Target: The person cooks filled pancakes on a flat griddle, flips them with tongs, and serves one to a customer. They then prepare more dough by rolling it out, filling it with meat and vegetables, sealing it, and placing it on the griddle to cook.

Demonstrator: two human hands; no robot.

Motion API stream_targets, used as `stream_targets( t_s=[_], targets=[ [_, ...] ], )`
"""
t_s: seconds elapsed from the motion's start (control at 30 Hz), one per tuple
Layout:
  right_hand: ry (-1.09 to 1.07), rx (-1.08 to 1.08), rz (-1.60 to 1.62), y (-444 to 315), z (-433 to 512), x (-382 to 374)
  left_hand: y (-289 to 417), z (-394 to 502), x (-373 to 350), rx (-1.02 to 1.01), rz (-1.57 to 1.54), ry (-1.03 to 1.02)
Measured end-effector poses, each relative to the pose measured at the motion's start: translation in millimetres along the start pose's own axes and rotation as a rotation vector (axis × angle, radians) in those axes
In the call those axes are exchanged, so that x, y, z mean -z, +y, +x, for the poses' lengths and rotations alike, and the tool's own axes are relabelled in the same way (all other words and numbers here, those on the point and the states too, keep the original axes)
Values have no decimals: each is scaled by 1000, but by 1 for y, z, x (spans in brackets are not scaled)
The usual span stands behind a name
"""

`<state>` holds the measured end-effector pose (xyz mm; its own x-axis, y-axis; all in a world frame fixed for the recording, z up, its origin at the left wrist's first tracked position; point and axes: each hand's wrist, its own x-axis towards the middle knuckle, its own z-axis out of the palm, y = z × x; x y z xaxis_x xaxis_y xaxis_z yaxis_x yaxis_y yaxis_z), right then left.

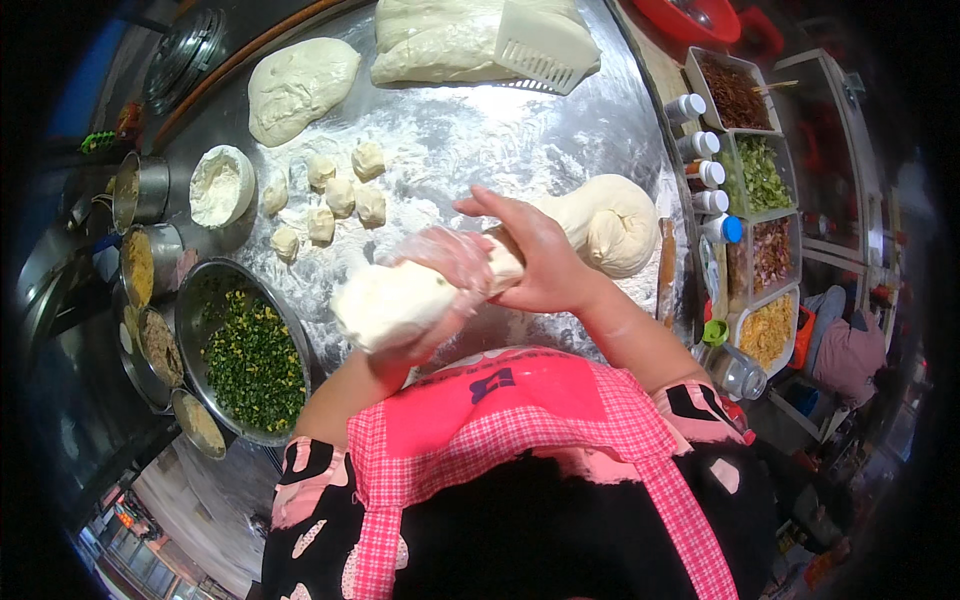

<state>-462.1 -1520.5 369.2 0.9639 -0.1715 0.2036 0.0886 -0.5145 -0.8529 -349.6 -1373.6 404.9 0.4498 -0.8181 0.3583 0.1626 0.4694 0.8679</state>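
In the head view a long roll of pale dough [401, 304] runs through both of my hands, ending at the right in a coiled lump on the floured metal worktop [450, 150]. My left hand [450, 274], in a clear plastic glove, is wrapped around the dough near its left end. Bare, my right hand [536, 251] holds the roll just right of the glove, thumb and fingers around it. Several small dough pieces [340, 196] lie on the flour to the upper left. A flatter dough mass [300, 90] rests behind them.
A large dough slab [435, 45] with a white slotted scraper [541, 49] lies at the back. At left are a flour bowl [222, 186] and a steel bowl of chopped greens [300, 330]. Shaker jars [701, 145], filling trays [765, 326] and a rolling pin [666, 270] line the right.
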Motion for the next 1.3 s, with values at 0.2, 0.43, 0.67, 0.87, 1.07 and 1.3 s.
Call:
stream_targets(
  t_s=[0.2,0.43,0.67,0.87,1.07,1.3],
  targets=[
    [-264,-174,98,28,-1,-38,-31,-27,39,448,-497,820],
    [37,-226,-684,70,-88,13,-75,-115,93,570,-332,1115],
    [11,-344,-590,99,-99,33,-86,-98,88,581,-270,1116],
    [-111,-566,-11,31,-171,117,-63,-90,139,495,-394,1209],
    [-527,-281,-414,11,-252,74,-48,-107,144,409,-332,1147],
    [-200,-296,-494,16,-203,34,-14,-127,118,369,-339,1114]
  ],
)
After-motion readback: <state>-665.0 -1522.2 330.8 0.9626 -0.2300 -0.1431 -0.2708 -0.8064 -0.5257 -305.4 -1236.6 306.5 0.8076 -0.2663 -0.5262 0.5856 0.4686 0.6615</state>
